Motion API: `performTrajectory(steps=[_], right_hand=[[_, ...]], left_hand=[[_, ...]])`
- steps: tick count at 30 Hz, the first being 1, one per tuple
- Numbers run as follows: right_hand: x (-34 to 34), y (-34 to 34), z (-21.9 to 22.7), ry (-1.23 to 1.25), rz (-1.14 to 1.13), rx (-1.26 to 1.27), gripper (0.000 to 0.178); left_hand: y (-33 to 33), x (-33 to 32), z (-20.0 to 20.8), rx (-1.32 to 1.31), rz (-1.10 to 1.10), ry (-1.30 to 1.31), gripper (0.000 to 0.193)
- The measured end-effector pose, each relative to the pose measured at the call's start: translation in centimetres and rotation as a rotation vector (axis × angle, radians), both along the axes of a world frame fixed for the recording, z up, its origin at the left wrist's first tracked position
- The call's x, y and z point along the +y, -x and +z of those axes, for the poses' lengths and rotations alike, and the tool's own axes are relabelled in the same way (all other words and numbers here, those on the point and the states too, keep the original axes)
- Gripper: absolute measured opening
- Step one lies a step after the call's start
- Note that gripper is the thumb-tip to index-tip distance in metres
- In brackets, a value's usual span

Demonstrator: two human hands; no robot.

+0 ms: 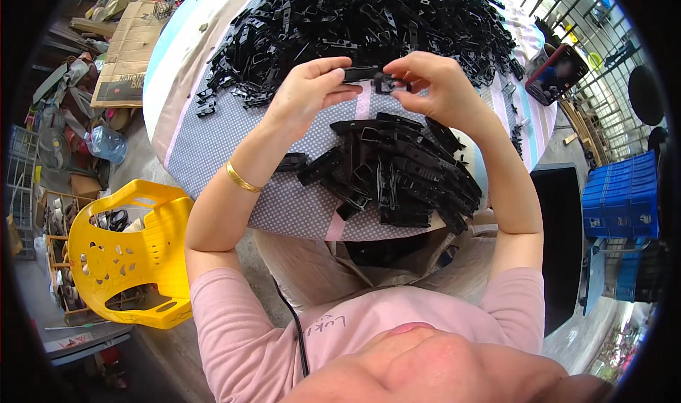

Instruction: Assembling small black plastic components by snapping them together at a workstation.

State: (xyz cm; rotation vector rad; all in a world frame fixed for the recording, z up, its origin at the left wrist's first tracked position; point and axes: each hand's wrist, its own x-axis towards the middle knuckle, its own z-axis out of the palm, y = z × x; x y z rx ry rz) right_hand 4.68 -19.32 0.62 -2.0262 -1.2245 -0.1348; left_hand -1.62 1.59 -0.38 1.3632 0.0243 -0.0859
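Over the table, my left hand point(310, 94) pinches one end of a long black plastic part point(360, 74) between thumb and fingers. My right hand point(438, 89) closes its thumb and fingertips on a smaller black plastic piece point(386, 84), held against the long part's right end. Whether the two are joined cannot be made out. Nearer me, below both hands, lies a stack of long black parts point(408, 165). Beyond the hands spreads a large heap of loose black plastic parts point(319, 30).
A patterned cloth covers the round table point(220, 155). To the left are a yellow plastic chair point(135, 254), a cardboard sheet point(131, 52) and a large water bottle point(106, 144). At the right stand a phone point(557, 74) on the table's edge and blue crates point(621, 197).
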Motion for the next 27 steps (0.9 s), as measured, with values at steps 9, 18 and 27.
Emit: performTrajectory(steps=[9, 18, 27], right_hand=[[1.0, 1.0, -0.1, -0.094, 0.021, -0.314, 0.021], [1.8, 2.7, 0.0, -0.113, 0.018, -0.538, 0.026], [1.9, 2.0, 0.2, -0.382, -0.04, 0.254, 0.027]], left_hand=[[0.6, -1.0, 0.0, 0.032, -0.075, 0.041, 0.033], [0.9, -1.8, -0.6, -0.083, 0.073, -0.09, 0.032], [1.3, -1.1, 0.7, -0.261, -0.025, -0.043, 0.034]])
